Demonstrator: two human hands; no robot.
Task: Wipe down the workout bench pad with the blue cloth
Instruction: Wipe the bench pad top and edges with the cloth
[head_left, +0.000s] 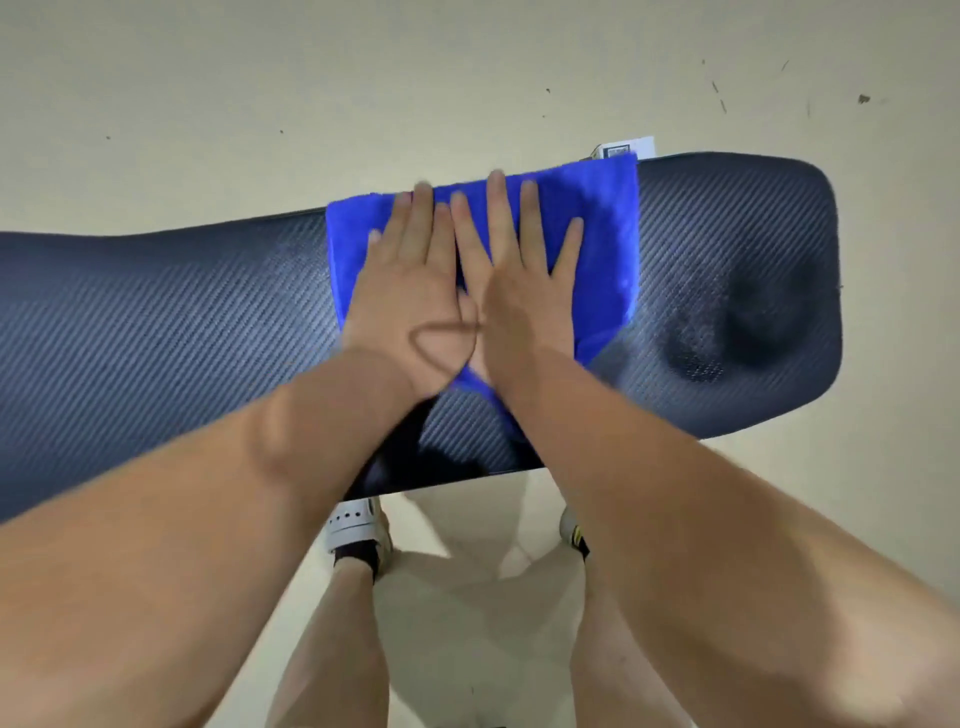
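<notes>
A long dark bench pad (171, 332) with a woven carbon-fibre pattern runs across the view from left to right. The blue cloth (597, 228) lies spread flat on the pad, right of centre, reaching the pad's far edge. My left hand (415, 280) and my right hand (519, 280) press flat on the cloth side by side, fingers stretched and pointing away from me, thumbs touching. The hands hide the cloth's middle; a blue corner shows between my wrists.
A pale floor (260, 93) surrounds the bench. A small white box (626, 148) peeks out behind the pad's far edge. My two legs and white shoes (356, 525) stand under the pad's near edge. Dark patches mark the pad's right end (758, 317).
</notes>
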